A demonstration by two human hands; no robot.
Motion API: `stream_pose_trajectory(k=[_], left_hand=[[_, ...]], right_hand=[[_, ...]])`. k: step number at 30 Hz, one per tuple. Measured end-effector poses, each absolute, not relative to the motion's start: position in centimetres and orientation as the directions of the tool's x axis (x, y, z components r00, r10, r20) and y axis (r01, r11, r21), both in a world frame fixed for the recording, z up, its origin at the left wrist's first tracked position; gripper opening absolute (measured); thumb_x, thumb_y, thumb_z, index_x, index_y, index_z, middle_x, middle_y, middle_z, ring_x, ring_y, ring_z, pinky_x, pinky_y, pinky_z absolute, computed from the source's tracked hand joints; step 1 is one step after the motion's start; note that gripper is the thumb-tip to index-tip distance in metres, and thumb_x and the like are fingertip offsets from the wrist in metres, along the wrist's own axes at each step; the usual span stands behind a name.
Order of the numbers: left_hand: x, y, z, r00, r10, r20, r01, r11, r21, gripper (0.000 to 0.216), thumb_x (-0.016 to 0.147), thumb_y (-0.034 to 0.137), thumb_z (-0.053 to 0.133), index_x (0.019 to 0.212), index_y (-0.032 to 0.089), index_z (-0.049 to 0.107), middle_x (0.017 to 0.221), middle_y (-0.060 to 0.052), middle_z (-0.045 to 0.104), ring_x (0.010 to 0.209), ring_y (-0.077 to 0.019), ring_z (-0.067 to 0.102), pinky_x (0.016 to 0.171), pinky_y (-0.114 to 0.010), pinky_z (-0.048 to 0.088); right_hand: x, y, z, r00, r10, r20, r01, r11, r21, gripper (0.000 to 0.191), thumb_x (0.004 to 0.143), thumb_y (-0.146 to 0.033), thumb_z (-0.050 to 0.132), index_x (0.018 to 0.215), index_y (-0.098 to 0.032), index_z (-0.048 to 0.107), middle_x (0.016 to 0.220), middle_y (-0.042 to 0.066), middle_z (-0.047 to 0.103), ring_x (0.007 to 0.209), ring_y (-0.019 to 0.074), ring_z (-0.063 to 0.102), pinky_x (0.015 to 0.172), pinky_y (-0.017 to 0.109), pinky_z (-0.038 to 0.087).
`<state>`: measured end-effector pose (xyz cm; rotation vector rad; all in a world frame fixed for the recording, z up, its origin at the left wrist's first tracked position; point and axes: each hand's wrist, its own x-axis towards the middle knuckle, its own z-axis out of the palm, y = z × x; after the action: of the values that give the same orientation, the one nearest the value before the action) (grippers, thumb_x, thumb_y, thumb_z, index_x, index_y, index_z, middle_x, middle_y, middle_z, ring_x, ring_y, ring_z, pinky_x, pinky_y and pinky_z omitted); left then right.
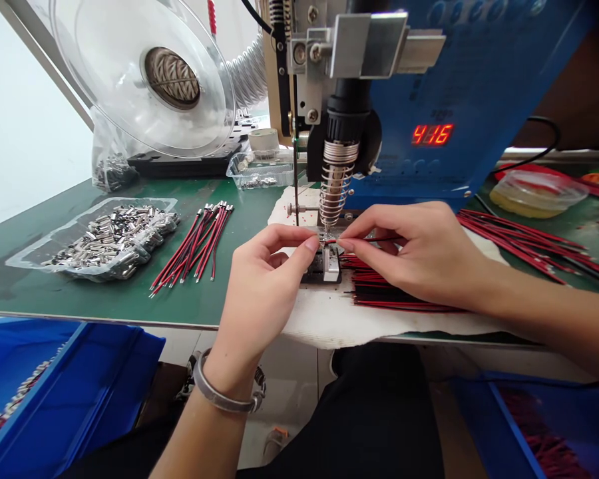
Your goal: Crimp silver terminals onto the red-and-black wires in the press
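My left hand (pixel 267 279) pinches thumb and forefinger at a small metal fixture (pixel 329 261) under the spring-wrapped tip (pixel 335 189) of a blue machine (pixel 459 86). What its fingers hold is too small to name. My right hand (pixel 419 249) pinches a thin red and black wire (pixel 374 238) and holds its end at the same fixture. Both hands rest over a white cloth (pixel 329 316) on the green bench (pixel 104 293).
Finished red-black wires with metal ends (pixel 194 246) lie left of centre, beside a clear tray of metal sleeves (pixel 110 239). Loose wires (pixel 524 243) pile at the right. A clear reel (pixel 144 73) stands behind. Blue bins (pixel 94 386) sit below the bench edge.
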<state>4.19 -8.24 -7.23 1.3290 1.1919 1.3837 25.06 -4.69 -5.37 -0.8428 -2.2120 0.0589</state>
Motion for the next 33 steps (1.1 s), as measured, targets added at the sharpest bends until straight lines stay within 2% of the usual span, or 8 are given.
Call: stream_pose_trajectory(k=[11, 15, 23, 28, 33], left_hand=[[4.06, -8.24, -7.43, -0.06, 0.983, 0.174, 0.03, -0.172, 0.985, 0.017, 0.091, 0.039, 0.084, 0.092, 0.022, 0.08, 0.086, 0.003, 0.072, 0.053, -0.0038, 0.037, 0.051, -0.019, 0.035], [4.04, -8.25, -7.35, -0.068, 0.981, 0.183, 0.051, -0.179, 0.982, 0.018, 0.091, 0.039, 0.082, 0.093, 0.021, 0.08, 0.084, 0.001, 0.072, 0.053, -0.0054, 0.038, 0.05, -0.021, 0.033], [4.15, -8.4, -7.13, -0.075, 0.984, 0.164, 0.054, -0.16, 0.986, 0.019, 0.09, 0.039, 0.083, 0.09, 0.021, 0.078, 0.077, 0.001, 0.069, 0.052, -0.0075, 0.039, 0.049, -0.023, 0.032], [4.21, -8.41, -6.98, -0.085, 0.985, 0.15, 0.048, -0.146, 0.988, 0.021, 0.087, 0.04, 0.085, 0.089, 0.02, 0.077, 0.07, 0.002, 0.064, 0.052, -0.0079, 0.037, 0.049, -0.024, 0.03], [4.27, -8.45, -6.96, -0.081, 0.987, 0.14, 0.046, -0.136, 0.99, 0.023, 0.086, 0.04, 0.086, 0.086, 0.02, 0.075, 0.071, 0.002, 0.064, 0.052, -0.0072, 0.036, 0.049, -0.024, 0.03]], right_hand=[[25.15, -4.63, -5.54, -0.514, 0.575, 0.637, 0.553, 0.789, -0.266, 0.007, 0.097, -0.021, 0.074, 0.091, -0.018, 0.077, 0.063, -0.005, 0.066, 0.047, 0.0088, 0.043, 0.053, 0.028, 0.037], [25.04, -4.62, -5.58, -0.5, 0.588, 0.636, 0.555, 0.781, -0.287, 0.008, 0.097, -0.022, 0.073, 0.09, -0.021, 0.077, 0.064, -0.005, 0.068, 0.046, 0.0095, 0.044, 0.053, 0.029, 0.038], [24.85, -4.87, -5.5, -0.47, 0.656, 0.59, 0.601, 0.728, -0.331, 0.01, 0.098, -0.029, 0.07, 0.091, -0.025, 0.076, 0.066, -0.003, 0.072, 0.05, 0.0138, 0.055, 0.054, 0.032, 0.04], [24.89, -4.86, -5.5, -0.465, 0.66, 0.59, 0.595, 0.726, -0.344, 0.009, 0.098, -0.028, 0.071, 0.091, -0.025, 0.076, 0.067, -0.003, 0.073, 0.048, 0.0129, 0.052, 0.054, 0.032, 0.041], [24.86, -4.92, -5.54, -0.476, 0.644, 0.599, 0.582, 0.741, -0.334, 0.01, 0.098, -0.026, 0.071, 0.09, -0.022, 0.076, 0.069, -0.003, 0.073, 0.047, 0.0117, 0.051, 0.055, 0.031, 0.041]])
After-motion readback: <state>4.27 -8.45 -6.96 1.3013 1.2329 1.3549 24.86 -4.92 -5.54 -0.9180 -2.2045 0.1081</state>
